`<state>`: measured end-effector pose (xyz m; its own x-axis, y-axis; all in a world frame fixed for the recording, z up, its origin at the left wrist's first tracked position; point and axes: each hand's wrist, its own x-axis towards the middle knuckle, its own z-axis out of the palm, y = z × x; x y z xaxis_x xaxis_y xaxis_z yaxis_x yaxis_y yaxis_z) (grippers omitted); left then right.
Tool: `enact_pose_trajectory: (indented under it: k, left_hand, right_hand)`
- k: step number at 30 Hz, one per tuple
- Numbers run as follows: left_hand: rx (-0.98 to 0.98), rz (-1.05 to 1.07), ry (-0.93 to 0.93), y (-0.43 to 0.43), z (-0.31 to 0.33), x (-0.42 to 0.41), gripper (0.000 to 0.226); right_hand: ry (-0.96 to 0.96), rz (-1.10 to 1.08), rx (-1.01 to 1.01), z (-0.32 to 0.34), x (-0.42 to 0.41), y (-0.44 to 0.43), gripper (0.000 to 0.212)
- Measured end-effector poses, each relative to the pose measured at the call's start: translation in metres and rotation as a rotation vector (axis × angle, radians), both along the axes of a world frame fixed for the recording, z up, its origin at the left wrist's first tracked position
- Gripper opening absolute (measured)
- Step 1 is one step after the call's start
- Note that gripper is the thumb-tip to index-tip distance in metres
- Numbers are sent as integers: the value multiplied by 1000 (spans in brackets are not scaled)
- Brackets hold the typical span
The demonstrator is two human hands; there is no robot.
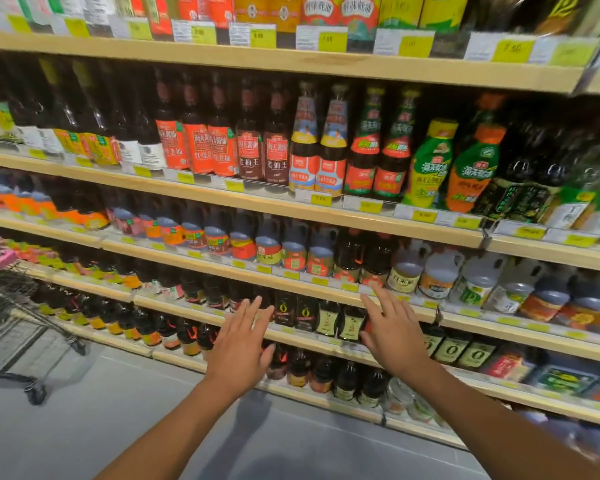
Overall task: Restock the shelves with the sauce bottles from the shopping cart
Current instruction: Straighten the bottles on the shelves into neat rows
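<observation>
Wooden shelves (pixel 291 202) packed with sauce bottles fill the view. Both my hands reach toward a lower shelf of small dark bottles (pixel 305 315). My left hand (pixel 241 344) is held flat with its fingers straight and spread, holding nothing. My right hand (pixel 394 329) is also flat with fingers spread, in front of dark bottles with pale labels (pixel 349 325); I cannot tell whether it touches them. The shopping cart (pixel 18 313) stands at the left edge, its wire basket only partly visible.
Tall red-labelled bottles (pixel 201 147) and green squeeze bottles (pixel 430 164) stand on an upper shelf. Yellow price tags (pixel 321 199) line the shelf edges. Grey floor (pixel 118 410) lies between me and the shelves.
</observation>
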<state>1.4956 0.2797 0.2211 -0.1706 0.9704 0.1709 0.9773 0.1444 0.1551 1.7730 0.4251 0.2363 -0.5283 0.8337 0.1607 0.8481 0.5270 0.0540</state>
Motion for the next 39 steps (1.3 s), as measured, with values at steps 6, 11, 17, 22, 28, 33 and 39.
enact_pose_trajectory:
  k: [6, 11, 17, 22, 28, 33, 39]
  left_hand:
    - [3, -50, -79, 33, 0, 14, 75]
    - [4, -91, -111, 62, -1, 29, 74]
    - [-4, -67, -67, 86, 3, 24, 73]
    - [-17, 28, -58, 97, 7, 0, 69]
    - [-30, 179, -81, 86, 7, -45, 68]
    - [-24, 285, -161, 68, 11, -99, 72]
    - [18, 320, -134, 39, -11, -190, 72]
  right_hand:
    - [104, -106, -49, 10, 10, 5, 74]
    - [142, -155, -58, 10, 18, 25, 78]
    - [162, -49, -6, 3, 10, 60, 79]
    - [105, 149, 7, -5, -29, 92, 80]
    - [94, 292, -8, -1, -103, 108, 82]
    - [109, 382, -39, -2, -175, 109, 81]
    - [137, 446, -48, -8, -274, 94, 79]
